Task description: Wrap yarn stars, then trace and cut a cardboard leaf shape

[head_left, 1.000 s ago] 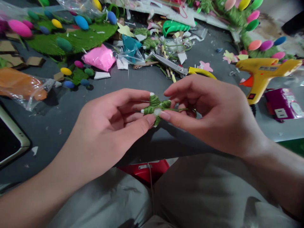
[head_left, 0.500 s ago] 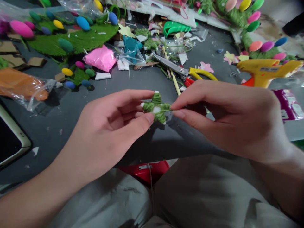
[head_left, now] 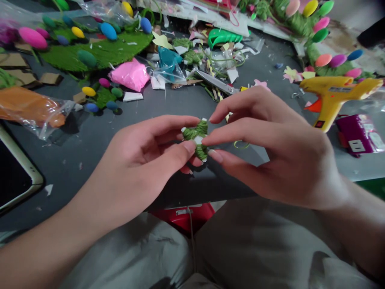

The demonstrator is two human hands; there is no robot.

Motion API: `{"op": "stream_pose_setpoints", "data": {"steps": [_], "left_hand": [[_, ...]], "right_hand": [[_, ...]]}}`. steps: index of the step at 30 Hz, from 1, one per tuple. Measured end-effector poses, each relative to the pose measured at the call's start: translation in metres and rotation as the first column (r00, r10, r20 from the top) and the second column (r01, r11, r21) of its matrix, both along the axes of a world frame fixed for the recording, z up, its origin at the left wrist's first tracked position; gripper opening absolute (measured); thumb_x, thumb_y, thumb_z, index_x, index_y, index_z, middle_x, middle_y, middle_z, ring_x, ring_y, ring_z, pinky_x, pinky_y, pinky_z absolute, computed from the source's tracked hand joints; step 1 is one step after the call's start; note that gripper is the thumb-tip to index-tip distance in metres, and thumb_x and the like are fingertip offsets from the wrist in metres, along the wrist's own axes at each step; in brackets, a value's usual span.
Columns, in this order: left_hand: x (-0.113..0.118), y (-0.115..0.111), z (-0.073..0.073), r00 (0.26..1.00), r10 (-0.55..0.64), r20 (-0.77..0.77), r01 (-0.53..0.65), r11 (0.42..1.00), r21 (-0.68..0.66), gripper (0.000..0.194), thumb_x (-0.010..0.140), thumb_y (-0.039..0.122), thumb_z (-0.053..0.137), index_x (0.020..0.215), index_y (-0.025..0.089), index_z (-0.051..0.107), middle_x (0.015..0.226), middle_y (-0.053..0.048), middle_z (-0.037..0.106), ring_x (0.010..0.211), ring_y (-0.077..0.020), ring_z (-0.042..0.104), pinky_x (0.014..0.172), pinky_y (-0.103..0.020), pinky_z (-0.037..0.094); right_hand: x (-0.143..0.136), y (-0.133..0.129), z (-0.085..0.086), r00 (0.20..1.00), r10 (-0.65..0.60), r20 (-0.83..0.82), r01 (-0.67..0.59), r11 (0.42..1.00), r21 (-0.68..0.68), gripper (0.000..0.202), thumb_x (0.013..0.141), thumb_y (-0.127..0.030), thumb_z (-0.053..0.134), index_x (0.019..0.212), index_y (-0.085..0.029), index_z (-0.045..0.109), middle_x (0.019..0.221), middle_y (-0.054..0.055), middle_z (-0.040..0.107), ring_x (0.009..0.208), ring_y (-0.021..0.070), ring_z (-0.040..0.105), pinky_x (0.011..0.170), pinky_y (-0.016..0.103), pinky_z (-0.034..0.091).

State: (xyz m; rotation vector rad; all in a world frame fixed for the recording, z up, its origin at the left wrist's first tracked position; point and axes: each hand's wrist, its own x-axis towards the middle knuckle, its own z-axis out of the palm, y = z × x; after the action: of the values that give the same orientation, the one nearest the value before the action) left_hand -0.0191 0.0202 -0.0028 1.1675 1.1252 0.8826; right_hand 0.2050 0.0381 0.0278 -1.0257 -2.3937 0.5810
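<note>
The star [head_left: 202,127] is pinched in the left hand [head_left: 138,160], above the table [head_left: 81,140]; the right hand's [head_left: 288,156] fingertips are spread apart at its edge. Beyond, clear bags hold pink stuff [head_left: 130,75], teal stuff [head_left: 169,60] and orange stuff [head_left: 30,106].

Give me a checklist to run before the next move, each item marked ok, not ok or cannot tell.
1. Star secured: ok, pinched between thumb and fingers of the left hand.
2. Star fully wrapped in green yarn: not ok, white shows at its middle and tips.
3. Right hand gripping the star: not ok, its thumb and fingers are spread, with one fingertip at the star's middle.
4. Yarn loop joined to the star: cannot tell, the right hand covers the area between.
5. Scissors handles in clear view: not ok, mostly hidden behind the right hand.
6. Glue gun clear of both hands: ok, it lies apart from them.
</note>
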Motion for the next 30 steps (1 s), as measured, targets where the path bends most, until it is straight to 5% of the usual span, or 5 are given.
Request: {"op": "stream_pose_setpoints", "data": {"steps": [8,18,23,30], "left_hand": [[-0.004,-0.002,-0.006,1.0,0.028,0.001,-0.028,0.998,0.056,0.038,0.085,0.015,0.072,0.117,0.034,0.077,0.1,0.005,0.08,0.078,-0.0119,0.076,0.068,-0.013,0.061],[0.013,0.009,0.015,0.995,0.098,-0.034,-0.098,0.995,0.008,0.046,0.082,0.041,0.076,0.124,0.025,0.072,0.088,-0.004,0.078,0.091,-0.0261,0.077,0.077,-0.032,0.065],[0.009,0.004,0.008,0.993,0.112,-0.032,-0.112,0.994,0.002,0.043,0.083,0.037,0.078,0.122,0.022,0.074,0.088,-0.005,0.079,0.087,-0.023,0.077,0.073,-0.028,0.063],[0.002,0.0,0.002,0.998,0.064,-0.024,-0.065,0.998,-0.027,0.024,0.089,0.023,0.076,0.112,0.029,0.077,0.092,0.004,0.08,0.073,-0.0068,0.074,0.063,-0.008,0.055]], "right_hand": [[0.0,0.004,-0.006,0.999,0.052,0.014,-0.052,0.999,0.009,0.02,0.091,-0.022,0.067,0.109,-0.03,0.071,0.128,0.006,0.061,0.108,0.0229,0.066,0.096,0.038,0.061],[-0.002,0.002,-0.002,0.999,0.002,-0.038,-0.004,0.998,-0.068,0.027,0.089,-0.019,0.069,0.112,-0.032,0.068,0.123,0.004,0.061,0.116,0.0232,0.065,0.106,0.039,0.057],[-0.001,0.003,-0.003,0.999,0.042,-0.011,-0.042,0.998,-0.043,0.025,0.091,-0.019,0.066,0.113,-0.03,0.069,0.124,0.007,0.059,0.116,0.024,0.064,0.105,0.04,0.058],[-0.003,0.004,-0.007,0.995,0.096,0.01,-0.096,0.995,0.012,0.019,0.096,-0.022,0.061,0.113,-0.027,0.067,0.122,0.008,0.06,0.115,0.0253,0.064,0.098,0.043,0.061]]}}
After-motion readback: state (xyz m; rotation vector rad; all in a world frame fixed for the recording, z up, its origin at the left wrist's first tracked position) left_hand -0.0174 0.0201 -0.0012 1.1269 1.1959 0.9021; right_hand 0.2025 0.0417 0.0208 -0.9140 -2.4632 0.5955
